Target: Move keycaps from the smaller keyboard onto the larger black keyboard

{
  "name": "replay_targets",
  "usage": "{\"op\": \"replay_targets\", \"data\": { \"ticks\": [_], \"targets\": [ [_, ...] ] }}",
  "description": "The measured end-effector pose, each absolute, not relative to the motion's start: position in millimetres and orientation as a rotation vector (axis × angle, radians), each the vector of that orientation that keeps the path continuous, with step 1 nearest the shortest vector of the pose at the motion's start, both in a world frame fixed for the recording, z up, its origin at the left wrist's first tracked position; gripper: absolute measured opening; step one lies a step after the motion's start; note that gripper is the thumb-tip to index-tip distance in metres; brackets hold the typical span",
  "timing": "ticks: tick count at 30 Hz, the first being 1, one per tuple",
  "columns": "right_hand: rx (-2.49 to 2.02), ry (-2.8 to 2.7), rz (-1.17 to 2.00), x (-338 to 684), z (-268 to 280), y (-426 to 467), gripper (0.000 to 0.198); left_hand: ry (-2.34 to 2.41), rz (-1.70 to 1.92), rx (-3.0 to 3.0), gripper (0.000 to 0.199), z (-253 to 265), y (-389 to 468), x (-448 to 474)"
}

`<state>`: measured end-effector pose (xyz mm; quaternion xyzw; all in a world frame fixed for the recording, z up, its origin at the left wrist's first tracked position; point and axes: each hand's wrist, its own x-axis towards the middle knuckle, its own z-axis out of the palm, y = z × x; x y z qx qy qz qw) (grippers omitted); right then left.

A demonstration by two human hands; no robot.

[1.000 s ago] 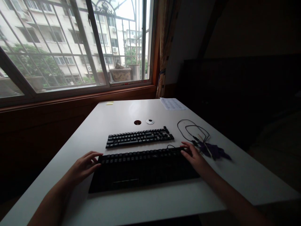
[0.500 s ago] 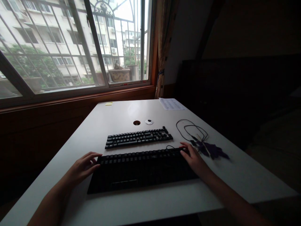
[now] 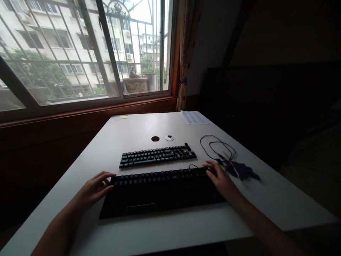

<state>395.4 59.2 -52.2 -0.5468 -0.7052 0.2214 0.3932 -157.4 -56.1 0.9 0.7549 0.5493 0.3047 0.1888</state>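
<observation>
One white bench (image 3: 160, 234) takes up most of what I see from here, reaching away toward a barred window (image 3: 109, 53) with a patterned curtain (image 3: 185, 53) at its right side. Close to the bench's near edge lies the front keyboard (image 3: 165, 192), black and wide, two rows of keys along its far side and the rest too dark to make out. Just beyond, apart from it, sits the narrower back keyboard (image 3: 157, 156). Paper (image 3: 195, 117) lies at the bench's far right corner, and a looped black cable (image 3: 200, 143) rests nearer, to the right. The left hand (image 3: 97, 186), fingers loosely bent, touches the front keyboard's left end near its far corner; the right hand (image 3: 220, 177) has its fingers over the far right corner. I cannot tell whether either hand truly grips. Beside the right hand is a purple cloth (image 3: 246, 171), a thin stick (image 3: 234, 166) across it. Smaller still: a white disc (image 3: 167, 138), a round hole (image 3: 155, 139) beside it, and a yellow note (image 3: 123, 117) near the far left corner.
</observation>
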Motion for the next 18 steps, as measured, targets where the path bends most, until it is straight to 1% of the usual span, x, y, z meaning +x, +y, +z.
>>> {"op": "replay_targets", "data": {
  "ticks": [3, 7, 12, 16, 18],
  "targets": [
    [-1.409, -1.756, 0.563, 394.6, -50.4, 58.3, 0.039, 1.542, 0.859, 2.129, 0.036, 1.3, -55.8, -157.3],
    [-1.392, -1.756, 0.578, 393.9, -49.0, 57.5, 0.043, 1.547, 0.850, 2.117, 0.036, 0.1, -55.5, -158.6],
    [-1.388, -1.745, 0.586, 394.9, -50.2, 58.2, 0.039, 1.555, 0.847, 2.114, 0.037, 0.6, -55.9, -158.4],
    [-1.364, -1.757, 0.618, 395.7, -52.6, 59.2, 0.044, 1.532, 0.870, 2.123, 0.035, 2.5, -55.8, -156.8],
    [-1.354, -1.764, 0.619, 396.0, -53.0, 59.1, 0.043, 1.531, 0.874, 2.124, 0.035, 2.9, -55.9, -156.3]
  ]
}}
